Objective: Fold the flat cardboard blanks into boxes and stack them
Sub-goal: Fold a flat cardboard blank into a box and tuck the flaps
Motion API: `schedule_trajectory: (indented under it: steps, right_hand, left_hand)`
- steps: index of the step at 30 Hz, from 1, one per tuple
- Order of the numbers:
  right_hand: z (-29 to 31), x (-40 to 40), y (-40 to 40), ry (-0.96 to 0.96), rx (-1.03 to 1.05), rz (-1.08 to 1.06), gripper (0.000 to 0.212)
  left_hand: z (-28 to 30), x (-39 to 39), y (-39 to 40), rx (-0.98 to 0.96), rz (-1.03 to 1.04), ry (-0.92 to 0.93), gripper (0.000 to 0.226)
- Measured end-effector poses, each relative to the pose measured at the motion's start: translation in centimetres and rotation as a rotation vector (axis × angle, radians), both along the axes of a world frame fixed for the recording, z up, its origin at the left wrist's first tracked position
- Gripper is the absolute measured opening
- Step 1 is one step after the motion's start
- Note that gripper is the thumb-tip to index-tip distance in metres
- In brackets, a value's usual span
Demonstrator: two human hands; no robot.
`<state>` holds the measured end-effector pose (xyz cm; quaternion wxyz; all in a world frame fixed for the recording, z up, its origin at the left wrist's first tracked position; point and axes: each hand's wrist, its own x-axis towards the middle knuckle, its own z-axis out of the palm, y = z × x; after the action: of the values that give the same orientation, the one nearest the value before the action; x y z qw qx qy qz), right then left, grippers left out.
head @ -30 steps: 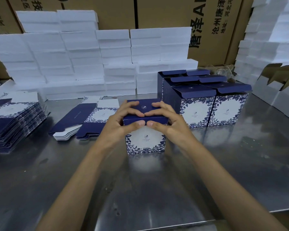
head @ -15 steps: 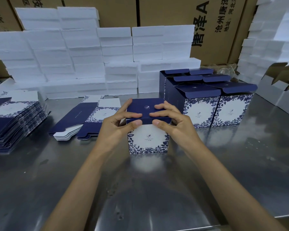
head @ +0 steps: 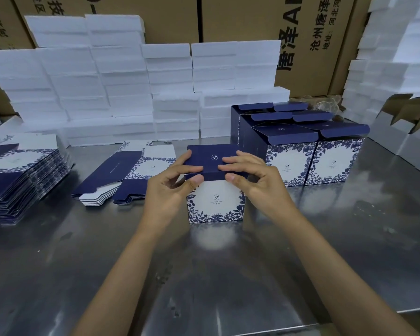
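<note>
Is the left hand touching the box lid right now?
Touching. The head view shows the left hand pinching the navy lid of the box: fingers on top, thumb against its front edge.

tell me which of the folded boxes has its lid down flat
The box held between both hands at the table's centre. Its navy lid lies flat across the top, while the boxes grouped behind it to the right have their lid flaps standing open.
</note>
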<state>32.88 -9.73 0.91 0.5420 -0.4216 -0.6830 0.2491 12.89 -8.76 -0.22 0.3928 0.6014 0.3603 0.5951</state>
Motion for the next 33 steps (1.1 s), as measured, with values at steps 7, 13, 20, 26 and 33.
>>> schedule_trajectory:
  steps: [7,13,20,26,33]
  right_hand:
    - [-0.9,-0.3,-0.9,0.171,-0.106,-0.015,0.033]
    - [-1.2,-0.4,0.1,0.141,-0.122,-0.14,0.031]
    - [5.2,-0.8,2.3,0.12,-0.011,-0.15,0.032]
    - [15.2,3.1,7.3,0.086,0.102,-0.218,0.033]
    - [19.0,13.1,16.0,0.019,0.069,-0.404,0.037]
  left_hand:
    - [0.2,0.0,-0.1,0.008,0.021,0.075,0.026]
    - [0.6,0.7,-0.1,-0.032,0.056,0.108,0.024]
    - [5.8,1.8,1.4,0.177,0.205,0.168,0.035]
    - [14.6,6.1,7.4,0.411,0.213,0.264,0.035]
    - [18.3,18.1,17.1,0.351,0.161,0.369,0.044]
